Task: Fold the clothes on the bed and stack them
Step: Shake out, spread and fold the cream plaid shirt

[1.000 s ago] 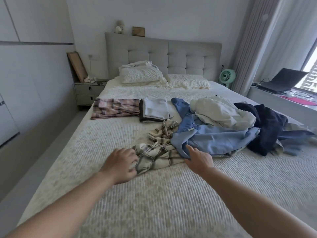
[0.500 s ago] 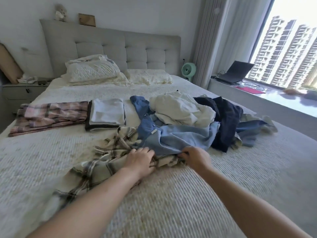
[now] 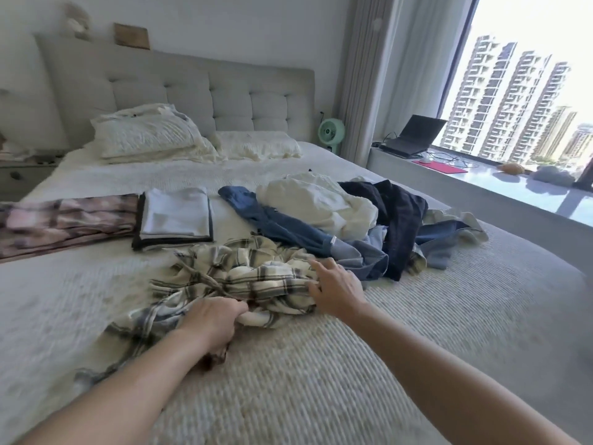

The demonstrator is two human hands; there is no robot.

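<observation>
A crumpled cream-and-dark plaid shirt (image 3: 237,274) lies mid-bed in front of me. My left hand (image 3: 213,319) grips a bunched fold at its near edge. My right hand (image 3: 335,285) rests on the shirt's right side with fingers spread. Behind it sits a loose heap: a blue denim garment (image 3: 288,229), a cream garment (image 3: 321,203) and a dark navy one (image 3: 401,216). Two folded pieces lie at the left: a white-and-black one (image 3: 175,216) and a pink plaid one (image 3: 64,220).
The bed (image 3: 321,380) has a ribbed cream cover, pillows (image 3: 147,136) and a tufted headboard. A window ledge at the right carries a laptop (image 3: 414,134) and a red pad; a green fan (image 3: 330,131) stands beside the curtain. A nightstand (image 3: 19,178) is at far left.
The plaid shirt has been pulled out from under the blue garment toward me. My left hand shifted nearer and now grips the shirt's near edge; my right hand opened onto its right side.
</observation>
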